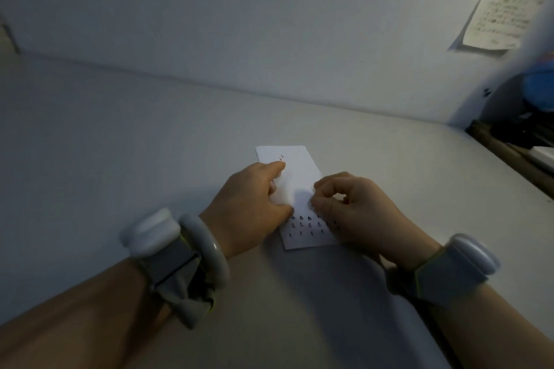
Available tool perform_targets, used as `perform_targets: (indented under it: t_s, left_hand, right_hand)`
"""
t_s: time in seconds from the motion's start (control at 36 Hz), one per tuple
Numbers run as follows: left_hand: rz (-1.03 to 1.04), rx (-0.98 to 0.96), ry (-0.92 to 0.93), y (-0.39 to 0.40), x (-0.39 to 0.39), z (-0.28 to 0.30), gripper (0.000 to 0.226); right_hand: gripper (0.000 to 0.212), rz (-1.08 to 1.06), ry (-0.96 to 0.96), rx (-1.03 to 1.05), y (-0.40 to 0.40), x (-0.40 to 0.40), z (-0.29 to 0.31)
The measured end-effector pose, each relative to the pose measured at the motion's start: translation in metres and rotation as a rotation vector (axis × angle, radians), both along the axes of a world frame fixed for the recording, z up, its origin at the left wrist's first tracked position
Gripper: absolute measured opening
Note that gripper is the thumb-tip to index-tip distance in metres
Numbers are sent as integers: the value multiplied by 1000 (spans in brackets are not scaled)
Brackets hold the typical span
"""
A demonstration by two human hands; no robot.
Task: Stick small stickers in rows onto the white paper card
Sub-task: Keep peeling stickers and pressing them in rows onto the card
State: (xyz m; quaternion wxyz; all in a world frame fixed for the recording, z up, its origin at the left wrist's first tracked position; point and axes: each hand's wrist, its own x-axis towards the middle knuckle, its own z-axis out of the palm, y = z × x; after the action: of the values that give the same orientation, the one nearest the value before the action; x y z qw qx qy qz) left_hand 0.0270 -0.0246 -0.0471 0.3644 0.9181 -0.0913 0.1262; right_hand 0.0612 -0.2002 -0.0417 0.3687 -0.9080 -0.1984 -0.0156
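Note:
A white paper card (299,168) lies on the pale table, long side running away from me. Rows of small dark stickers (305,226) cover its near end, and two tiny red marks (281,157) sit near its far end. My left hand (254,204) rests flat on the card's left side, index finger stretched toward the red marks. My right hand (350,207) hovers over the card's right edge with fingertips pinched together; whether a sticker is between them is too small to tell.
The table (150,144) meets a pale wall at the back. A handwritten note (497,24) hangs on the wall at the upper right. Dark clutter and a blue object (536,99) sit beyond the table's right edge. Both wrists wear grey bands.

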Motion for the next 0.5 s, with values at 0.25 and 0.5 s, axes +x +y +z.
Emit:
perform_targets:
  t_s: [0.25,0.5]
  left_hand:
    - [-24,85,51,-1,-1,2,77]
    - [-35,80,65,0,1,2,76]
  right_hand:
    - [26,46,-68,-111,2,3,-7]
    - [12,30,-147,-202,5,-2,-10]
